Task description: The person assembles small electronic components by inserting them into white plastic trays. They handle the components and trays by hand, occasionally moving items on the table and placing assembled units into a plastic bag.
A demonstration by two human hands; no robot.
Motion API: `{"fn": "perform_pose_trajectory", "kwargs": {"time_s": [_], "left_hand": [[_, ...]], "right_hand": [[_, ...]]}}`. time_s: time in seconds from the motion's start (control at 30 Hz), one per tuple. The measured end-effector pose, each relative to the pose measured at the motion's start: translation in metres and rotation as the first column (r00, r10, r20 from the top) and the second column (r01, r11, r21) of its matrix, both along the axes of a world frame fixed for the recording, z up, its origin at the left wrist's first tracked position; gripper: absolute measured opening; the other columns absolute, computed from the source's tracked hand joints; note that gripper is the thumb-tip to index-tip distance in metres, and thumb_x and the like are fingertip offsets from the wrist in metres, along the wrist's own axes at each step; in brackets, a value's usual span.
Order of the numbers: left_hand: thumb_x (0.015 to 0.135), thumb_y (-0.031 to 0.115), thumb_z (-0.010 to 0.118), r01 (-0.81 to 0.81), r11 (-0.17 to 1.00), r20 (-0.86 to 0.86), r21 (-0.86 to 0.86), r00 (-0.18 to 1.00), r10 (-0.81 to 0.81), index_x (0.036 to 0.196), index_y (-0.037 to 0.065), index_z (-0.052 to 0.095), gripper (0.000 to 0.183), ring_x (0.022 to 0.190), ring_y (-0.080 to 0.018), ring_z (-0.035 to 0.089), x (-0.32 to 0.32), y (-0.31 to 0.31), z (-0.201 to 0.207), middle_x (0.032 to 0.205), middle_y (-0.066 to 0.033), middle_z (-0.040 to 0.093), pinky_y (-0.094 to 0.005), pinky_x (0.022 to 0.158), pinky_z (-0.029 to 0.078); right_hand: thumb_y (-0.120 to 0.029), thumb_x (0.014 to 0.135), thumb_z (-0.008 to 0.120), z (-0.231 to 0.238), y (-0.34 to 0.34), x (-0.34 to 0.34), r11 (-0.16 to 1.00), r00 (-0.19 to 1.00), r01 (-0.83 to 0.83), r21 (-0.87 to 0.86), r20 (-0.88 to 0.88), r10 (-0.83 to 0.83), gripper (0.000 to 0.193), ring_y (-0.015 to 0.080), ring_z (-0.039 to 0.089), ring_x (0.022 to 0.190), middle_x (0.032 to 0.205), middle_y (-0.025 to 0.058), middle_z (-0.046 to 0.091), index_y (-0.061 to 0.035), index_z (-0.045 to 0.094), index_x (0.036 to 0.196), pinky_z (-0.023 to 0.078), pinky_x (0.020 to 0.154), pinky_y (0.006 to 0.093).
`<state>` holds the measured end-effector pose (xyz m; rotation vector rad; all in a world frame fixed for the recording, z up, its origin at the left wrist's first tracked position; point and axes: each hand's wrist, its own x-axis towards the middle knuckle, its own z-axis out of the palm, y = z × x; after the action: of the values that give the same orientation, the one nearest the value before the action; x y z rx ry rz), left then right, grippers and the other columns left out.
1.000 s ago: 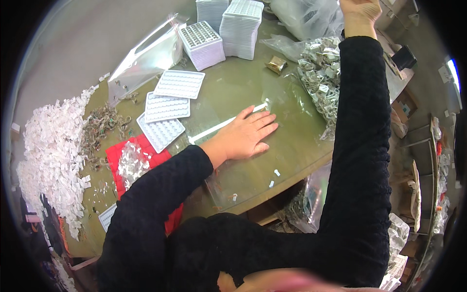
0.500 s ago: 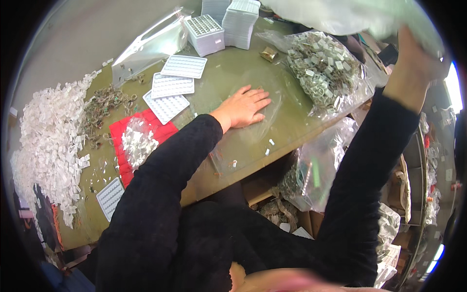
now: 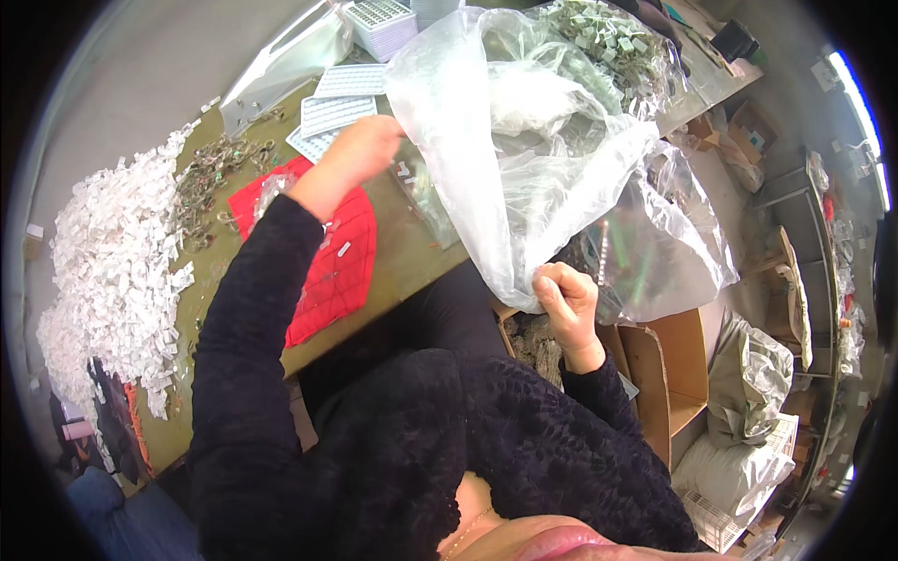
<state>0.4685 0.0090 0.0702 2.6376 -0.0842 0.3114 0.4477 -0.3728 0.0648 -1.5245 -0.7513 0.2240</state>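
Olive worktop (image 3: pixel 388 217) spreads below the blurred left hand (image 3: pixel 368 150), whose grip I can't tell, white trays (image 3: pixel 337 113) just beyond; the right hand (image 3: pixel 569 304) clamps a clear plastic bag (image 3: pixel 519 192).

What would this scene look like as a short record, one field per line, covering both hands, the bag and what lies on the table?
Left hand: blurred, near the bag and white trays; grip cannot be told
Right hand: closed on the bag's near end
Bag: translucent plastic, crumpled, partly past the table edge
Trays: three in view, overlapping
Red cloth: on the table, nearer the person than the trays
Heap: small white pieces, far left
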Motion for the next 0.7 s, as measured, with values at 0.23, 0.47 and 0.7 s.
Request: {"fn": "perform_pose_trajectory", "kwargs": {"time_s": [0.23,0.47,0.7], "left_hand": [[0.086,0.037,0.069,-0.334,0.889,0.345,-0.315,0.832,0.435,0.135,0.004,0.051,0.062,0.121,-0.0339,0.057,-0.044,-0.059,0.064,0.129,-0.0252,0.059,-0.0421,0.098,0.048],[0.081,0.025,0.069,-0.466,0.863,-0.100,0.195,0.866,0.490,0.134,0.008,0.052,0.058,0.114,-0.0374,0.059,-0.032,-0.119,0.026,0.128,-0.0219,0.058,-0.0485,0.087,0.052],[0.080,0.012,0.060,-0.510,0.856,-0.059,-0.090,0.860,0.506,0.086,0.000,0.064,0.013,0.084,-0.0389,0.069,-0.050,-0.099,0.008,0.089,-0.0190,0.071,-0.0469,0.073,0.053]], "right_hand": [[-0.012,0.085,0.075,-0.016,0.022,-0.020,0.961,0.925,-0.101,-0.256,0.331,0.185,0.029,0.0233,0.048,0.049,0.057,0.0104,0.050,-0.0019,0.055,0.066,0.038,0.049,0.0344],[-0.015,0.082,0.074,-0.003,0.023,-0.047,0.887,0.869,-0.307,-0.344,0.278,0.409,0.022,0.0364,0.060,0.060,0.068,0.0165,0.060,-0.0025,0.058,0.074,0.047,0.056,0.0421],[0.000,0.076,0.076,0.088,-0.014,-0.021,0.957,0.870,0.081,-0.277,0.488,0.068,0.017,0.0267,0.065,0.063,0.079,0.0116,0.068,-0.0025,0.070,0.092,0.050,0.056,0.0302]]}}
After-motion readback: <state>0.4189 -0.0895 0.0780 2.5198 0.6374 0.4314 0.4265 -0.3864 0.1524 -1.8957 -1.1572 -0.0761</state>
